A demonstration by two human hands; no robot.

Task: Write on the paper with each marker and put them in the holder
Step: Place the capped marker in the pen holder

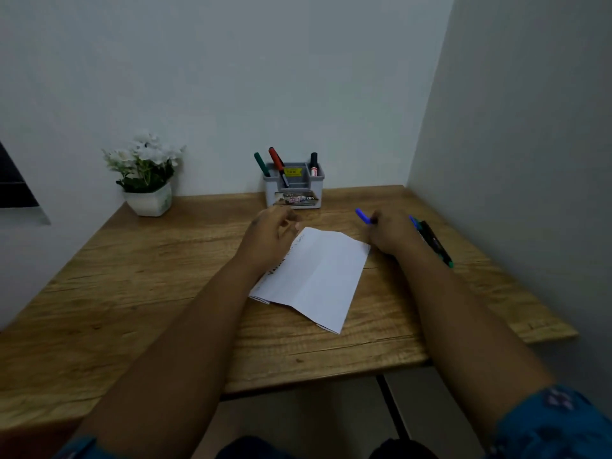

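A folded white paper (pixel 318 276) lies mid-table with dark writing along its left edge. My left hand (pixel 270 235) rests over the paper's upper left corner with loosely curled fingers and holds nothing. My right hand (pixel 392 231) grips a blue marker (pixel 364 216) whose end sticks out to the upper left. Just right of that hand, two more markers lie on the wood: a dark one with a green end (pixel 437 245) and a blue-tipped one beside it (pixel 413 221). The grey holder (pixel 294 187) by the wall contains a green marker (pixel 261 164), a red one (pixel 276 159) and a black one (pixel 314 162).
A white pot of white flowers (pixel 145 180) stands at the back left of the wooden table (pixel 132 293). Walls close the back and the right side. A dark frame (pixel 16 183) hangs on the left wall.
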